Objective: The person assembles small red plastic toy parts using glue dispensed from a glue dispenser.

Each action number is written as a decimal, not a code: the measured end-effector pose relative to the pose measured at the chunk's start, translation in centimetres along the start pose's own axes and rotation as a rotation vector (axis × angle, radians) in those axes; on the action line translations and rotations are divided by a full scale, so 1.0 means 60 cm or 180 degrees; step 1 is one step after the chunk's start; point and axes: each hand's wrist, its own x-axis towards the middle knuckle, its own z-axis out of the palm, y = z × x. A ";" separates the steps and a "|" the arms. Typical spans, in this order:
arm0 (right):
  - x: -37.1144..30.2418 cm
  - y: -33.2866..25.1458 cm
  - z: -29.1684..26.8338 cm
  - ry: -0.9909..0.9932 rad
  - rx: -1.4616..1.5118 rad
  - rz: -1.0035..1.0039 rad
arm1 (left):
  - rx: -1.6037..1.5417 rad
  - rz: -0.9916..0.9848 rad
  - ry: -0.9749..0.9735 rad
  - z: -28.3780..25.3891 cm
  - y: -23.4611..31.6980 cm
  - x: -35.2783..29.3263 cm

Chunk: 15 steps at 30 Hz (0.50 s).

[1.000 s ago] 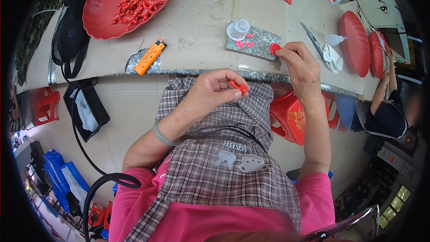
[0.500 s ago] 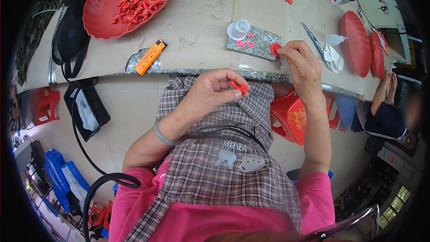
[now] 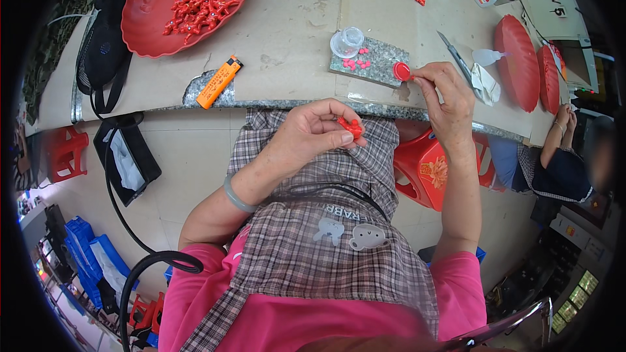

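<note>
The left hand (image 3: pixel 313 133) stays pinched on a small red piece (image 3: pixel 351 126) over the lap, while the right hand (image 3: pixel 445 94), fingers closed, has barely shifted by the red cap (image 3: pixel 402 72) on the table (image 3: pixel 287 32)

A broad bare stretch of the grey tabletop (image 3: pixel 287 39) lies open between the big red plastic tray (image 3: pixel 150 23) and the speckled stone tile (image 3: pixel 375 68). The orange lighter (image 3: pixel 219 82) sits near the front edge, and a clear plastic cup (image 3: pixel 346 42), scissors (image 3: pixel 456 58) and two upright red plates (image 3: pixel 520 64) crowd the right side.
</note>
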 end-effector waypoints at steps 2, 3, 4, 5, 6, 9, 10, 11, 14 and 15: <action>-0.003 -0.001 -0.002 0.0004 -0.0003 0.0031 | 0.0012 0.0086 0.0001 0.002 -0.002 -0.001; -0.006 -0.002 -0.003 0.0043 0.0269 0.0256 | 0.0021 0.0171 -0.0006 0.003 -0.002 -0.001; -0.009 -0.003 -0.003 0.0081 0.0542 0.0481 | 0.0023 0.0170 -0.0008 0.004 -0.001 -0.001; -0.014 -0.002 -0.001 0.0084 0.0543 0.0482 | 0.0084 0.0202 0.0010 0.006 0.001 -0.002; -0.021 0.000 0.002 0.0157 0.1239 0.0868 | 0.0146 0.0230 0.0023 0.007 0.003 -0.002; -0.030 -0.009 0.002 0.0195 0.2297 0.1424 | -0.0060 0.0325 0.0029 0.010 0.002 0.001; -0.032 -0.014 0.003 0.0150 0.2659 0.1593 | -0.0056 0.0321 0.0034 0.009 0.001 0.001; -0.034 -0.019 0.004 0.0151 0.2665 0.1595 | -0.0057 0.0299 0.0069 0.008 0.000 0.001; -0.041 -0.034 0.007 0.0040 0.2896 0.1819 | -0.0034 0.0229 0.0169 0.012 0.002 -0.001; -0.044 -0.040 0.008 -0.0005 0.3103 0.1899 | -0.0011 0.0185 0.0231 0.013 0.003 -0.001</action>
